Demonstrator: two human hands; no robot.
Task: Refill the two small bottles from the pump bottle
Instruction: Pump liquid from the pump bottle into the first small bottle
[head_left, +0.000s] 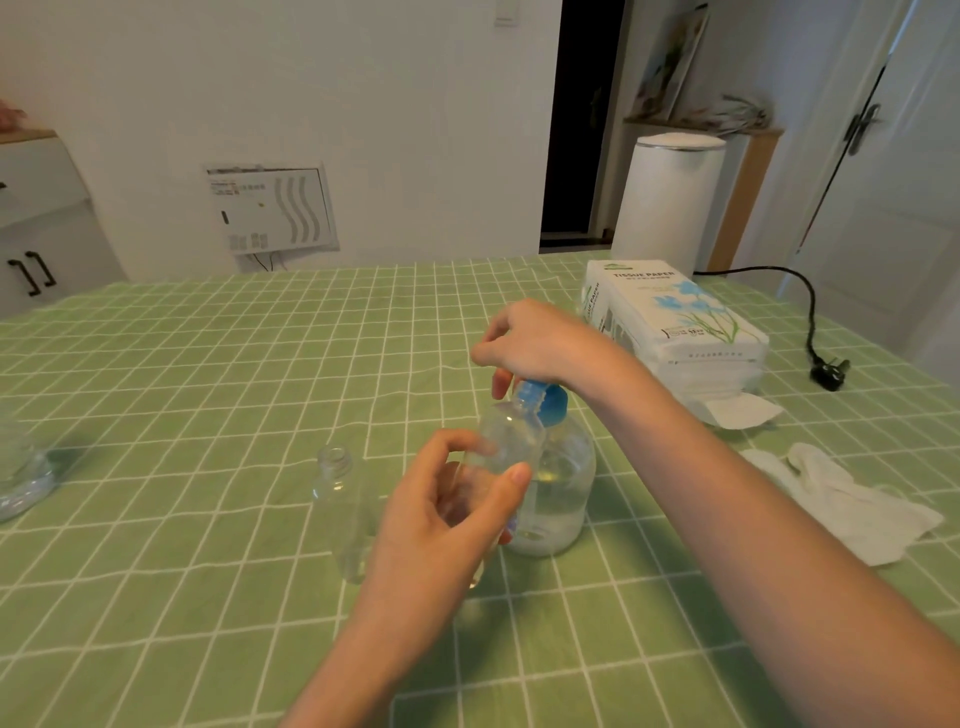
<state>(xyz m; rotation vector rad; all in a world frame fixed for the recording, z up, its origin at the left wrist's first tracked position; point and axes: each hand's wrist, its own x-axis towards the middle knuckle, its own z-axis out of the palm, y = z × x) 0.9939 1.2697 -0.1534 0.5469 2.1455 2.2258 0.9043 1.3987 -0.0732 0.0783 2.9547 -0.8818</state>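
Note:
The clear pump bottle (563, 488) with a blue pump head (545, 402) stands mid-table, part full of clear liquid. My right hand (540, 340) rests on top of the pump head, fingers curled down over it. My left hand (447, 514) grips a small clear bottle (506, 436), tilted with its mouth up against the blue spout. A second small clear bottle (337, 499) stands upright and uncapped just left of my left hand.
A tissue paper pack (670, 322) lies at the back right with loose tissues (852, 499) in front of it. A black plug and cable (826, 371) lie at the far right. A clear object (21, 467) sits at the left edge of the green checked tablecloth (208, 389).

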